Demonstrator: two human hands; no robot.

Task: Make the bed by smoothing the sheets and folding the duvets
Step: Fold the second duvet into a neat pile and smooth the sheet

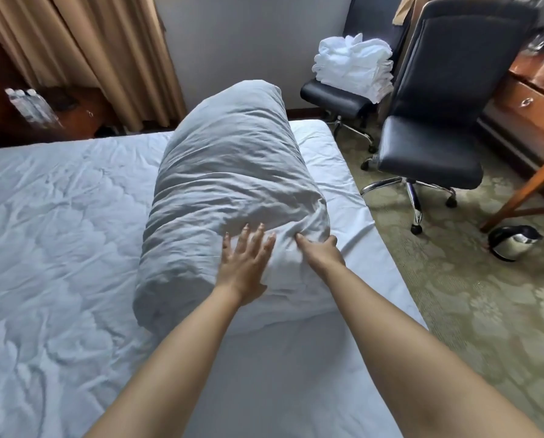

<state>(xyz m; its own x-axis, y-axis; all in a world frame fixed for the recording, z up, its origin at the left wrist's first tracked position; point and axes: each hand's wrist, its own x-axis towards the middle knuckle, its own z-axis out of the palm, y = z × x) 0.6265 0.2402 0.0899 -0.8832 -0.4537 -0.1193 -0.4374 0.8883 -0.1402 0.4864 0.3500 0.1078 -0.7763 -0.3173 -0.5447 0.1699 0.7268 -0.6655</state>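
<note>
The duvet (232,172) lies as a thick rolled or folded bundle along the right-hand side of the bed (280,374), running away from the person toward the far edge. It rests on the white sheet (353,222), which shows a few creases beside the bundle. A second quilted cover (59,232) is spread flat over the left part of the bed and is visibly wrinkled.

The left hand (245,263) is laid flat on the near end of the bundle, fingers straight and spread, pressing the fabric and holding nothing. The right hand (321,251) is just beside it on the same end, fingers curled into the cloth and gripping a bunched fold.

Judgement: the folding step is in hand, and this duvet is close to its final compact shape, with the near end being tucked or firmed. The next move likely calls for the right hand to draw the loose fold tight while the left holds the bundle steady, so the roll does not spring open. The wrinkled cover on the left appears not yet smoothed or folded.

Surroundings: two black office chairs (438,137) stand on the patterned carpet (454,295) right of the bed, the farther one carrying stacked white towels (356,67). A kettle (514,245) sits on the floor near a wooden worktop (530,102). Tan curtains (90,52) hang behind the bed.
</note>
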